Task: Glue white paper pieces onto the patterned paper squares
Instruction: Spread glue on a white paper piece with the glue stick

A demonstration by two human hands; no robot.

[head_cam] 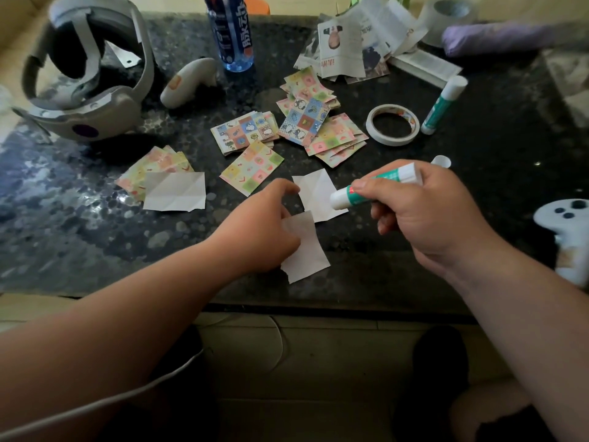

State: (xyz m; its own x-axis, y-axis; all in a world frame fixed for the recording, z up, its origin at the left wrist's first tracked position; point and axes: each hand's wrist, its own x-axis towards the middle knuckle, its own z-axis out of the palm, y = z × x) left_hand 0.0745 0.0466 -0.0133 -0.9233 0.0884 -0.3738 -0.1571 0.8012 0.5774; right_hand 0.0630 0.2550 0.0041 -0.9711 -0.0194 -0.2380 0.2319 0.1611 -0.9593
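1. Near the front edge of the table point(95, 234): a paper piece point(307, 253), held at its left edge by the left hand point(264, 228).
2. Just behind it: a second paper piece point(318, 189), overlapped in view by the tip of the glue stick point(376, 186) gripped in the right hand point(427, 215).
3. Further left: a third paper piece point(175, 191) atop a stack of patterned squares point(153, 162).
4. Behind centre: a lone patterned square point(251, 167), then more stacks point(315, 122).
5. Right of those: tape ring point(392, 124), second glue stick point(443, 105), loose cap point(441, 161).
6. At the back: headset point(86, 74), controller point(188, 82), bottle point(231, 33), printed sheets point(353, 43).

Looks like a home, folks. A dark stone table point(95, 218) carries a VR headset point(95, 100), a controller point(188, 82) and a drink bottle point(231, 33).
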